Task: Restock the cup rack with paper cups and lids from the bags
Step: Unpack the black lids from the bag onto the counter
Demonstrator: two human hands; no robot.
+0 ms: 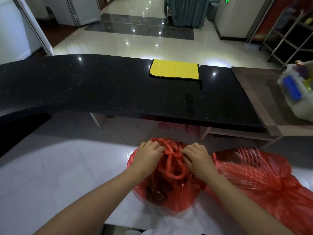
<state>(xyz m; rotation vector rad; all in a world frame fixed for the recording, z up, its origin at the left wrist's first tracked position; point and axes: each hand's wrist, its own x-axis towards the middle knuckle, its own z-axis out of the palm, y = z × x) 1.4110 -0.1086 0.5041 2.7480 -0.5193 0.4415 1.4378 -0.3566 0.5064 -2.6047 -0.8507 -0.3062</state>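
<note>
A: Grip first. Left hand (149, 154) and right hand (197, 156) both have fingers curled into the knotted handles (172, 156) of the near red bag (166, 189), pinching the twisted plastic from either side. Looks like the knot is being worked loose.

B: Where does the bag sit?

A: On the white lower counter (59, 175), just in front of the person. A second red bag (257, 172) lies touching it on the right, its neck tied too. Dark shapes show through the near bag; ribbed, stacked rings through the other. Cups or lids, can't tell which is which.

B: Handling?

A: Thin film, soft and slippery, likely to tear if yanked. Contents probably light but crushable. I'd pick at the knot's loops, not pull the bag wall, and lift any stack out by its sides.

B: The rack?

A: Not in view. Beyond the bags is a black speckled counter (101, 87) with a yellow cloth (174, 69) lying flat, and a translucent tub (298, 92) of supplies at far right. Task is at its start: neither bag open.
</note>
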